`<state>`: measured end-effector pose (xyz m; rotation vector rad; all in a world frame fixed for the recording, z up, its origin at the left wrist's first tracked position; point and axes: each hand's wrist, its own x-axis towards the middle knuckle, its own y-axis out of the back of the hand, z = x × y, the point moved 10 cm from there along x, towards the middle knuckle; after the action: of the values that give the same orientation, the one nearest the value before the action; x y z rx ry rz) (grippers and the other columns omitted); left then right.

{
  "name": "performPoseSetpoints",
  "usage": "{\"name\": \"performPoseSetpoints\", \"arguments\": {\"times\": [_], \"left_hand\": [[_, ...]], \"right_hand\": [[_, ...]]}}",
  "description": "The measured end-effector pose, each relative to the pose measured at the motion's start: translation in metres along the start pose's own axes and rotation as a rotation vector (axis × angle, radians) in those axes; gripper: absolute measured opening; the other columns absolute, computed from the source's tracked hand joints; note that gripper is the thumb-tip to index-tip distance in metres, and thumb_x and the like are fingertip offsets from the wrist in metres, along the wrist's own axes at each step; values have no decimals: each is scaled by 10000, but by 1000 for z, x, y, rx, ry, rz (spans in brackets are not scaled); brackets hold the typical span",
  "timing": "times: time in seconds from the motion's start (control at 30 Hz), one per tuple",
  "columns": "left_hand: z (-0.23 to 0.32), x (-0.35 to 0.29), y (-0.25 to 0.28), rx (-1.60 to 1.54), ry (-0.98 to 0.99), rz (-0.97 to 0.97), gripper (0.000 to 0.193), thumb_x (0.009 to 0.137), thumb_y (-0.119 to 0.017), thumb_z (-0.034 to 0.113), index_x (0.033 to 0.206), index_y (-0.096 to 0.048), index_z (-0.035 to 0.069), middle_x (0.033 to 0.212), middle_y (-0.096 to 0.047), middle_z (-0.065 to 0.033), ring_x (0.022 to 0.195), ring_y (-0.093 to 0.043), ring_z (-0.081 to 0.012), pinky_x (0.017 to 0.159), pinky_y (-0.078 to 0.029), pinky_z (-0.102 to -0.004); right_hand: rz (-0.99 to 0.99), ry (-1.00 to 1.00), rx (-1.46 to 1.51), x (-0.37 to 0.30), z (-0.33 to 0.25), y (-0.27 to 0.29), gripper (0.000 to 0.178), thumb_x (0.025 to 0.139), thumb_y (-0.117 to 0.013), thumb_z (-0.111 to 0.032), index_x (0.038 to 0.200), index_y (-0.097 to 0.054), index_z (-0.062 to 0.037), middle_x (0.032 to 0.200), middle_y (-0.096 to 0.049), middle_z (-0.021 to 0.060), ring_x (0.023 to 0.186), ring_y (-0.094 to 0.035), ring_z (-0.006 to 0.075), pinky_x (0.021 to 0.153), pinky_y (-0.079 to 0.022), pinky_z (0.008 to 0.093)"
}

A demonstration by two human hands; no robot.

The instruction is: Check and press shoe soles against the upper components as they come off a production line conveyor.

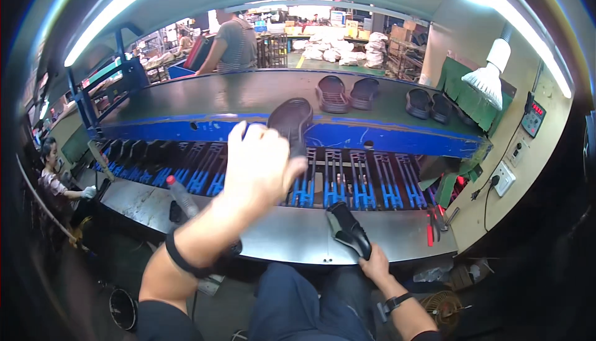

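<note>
My left hand point(264, 161) is raised over the middle of the machine, its fingers closed around the lower end of a dark shoe sole point(290, 117). That sole stands out in front of the blue conveyor edge, and part of it is hidden by the hand. Low on the right, my right hand point(375, 263) grips one end of a black shoe upper point(347, 229). The upper is tilted over the steel ledge point(279, 235), its far end close to the rack of blue-tipped holders point(335, 186).
More dark soles point(332, 93) lie on the green conveyor belt point(217, 96), with others point(419, 103) at its right. A clear bottle with a red cap point(181, 195) stands by my left forearm. Red-handled pliers point(430, 229) rest on the ledge. A lamp point(487, 80) hangs at right. Two people work beyond.
</note>
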<state>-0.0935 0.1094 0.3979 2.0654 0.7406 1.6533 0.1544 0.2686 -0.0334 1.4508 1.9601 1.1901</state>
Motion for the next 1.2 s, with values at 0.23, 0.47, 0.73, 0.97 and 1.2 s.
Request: {"name": "performPoseSetpoints", "arguments": {"times": [0.23, 0.47, 0.73, 0.97, 1.2], "left_hand": [[176, -272, 11, -497, -88, -307, 317, 709, -797, 302, 625, -535, 146, 695, -489, -17, 712, -540, -200, 606, -365, -362], [143, -362, -71, -1192, 494, -397, 167, 831, -751, 179, 754, -656, 67, 781, -659, -70, 743, -642, -273, 712, -500, -404], [-24, -456, -200, -1211, 1396, -263, 263, 913, -699, 176, 1075, -665, -27, 969, -665, -70, 905, -621, -198, 865, -511, -344], [25, -324, -96, -2390, 1211, -123, 709, 799, -697, 144, 1429, -420, -28, 1411, -470, -362, 1332, -465, -497, 1084, -419, -605], [35, -315, -76, -2182, 1255, -237, 825, 1035, -208, 616, 1384, -483, -78, 1272, -613, -249, 1253, -557, -408, 1060, -475, -502]], "right_hand": [[174, 672, -42, 21, -169, 140, 456, 725, -814, -215, 1097, -642, -15, 973, -698, 181, 883, -669, 364, 804, -547, 450], [-102, 446, 733, -6, -178, 162, 280, 860, -694, -157, 1074, -671, 22, 1015, -687, 77, 965, -635, 168, 885, -497, 297], [-554, -9, 1449, -91, -113, 35, 510, 962, -580, -404, 1252, -582, 15, 1097, -672, 115, 1065, -632, 201, 940, -495, 365], [-819, -533, 1734, -206, -62, -33, 997, 891, -395, -791, 1477, -382, 15, 1341, -551, 294, 1227, -566, 450, 1046, -463, 556], [-907, -599, 1918, -191, -87, -27, 1029, 871, -298, -844, 1413, -464, 15, 1244, -608, 291, 1088, -644, 429, 971, -515, 550]]}}
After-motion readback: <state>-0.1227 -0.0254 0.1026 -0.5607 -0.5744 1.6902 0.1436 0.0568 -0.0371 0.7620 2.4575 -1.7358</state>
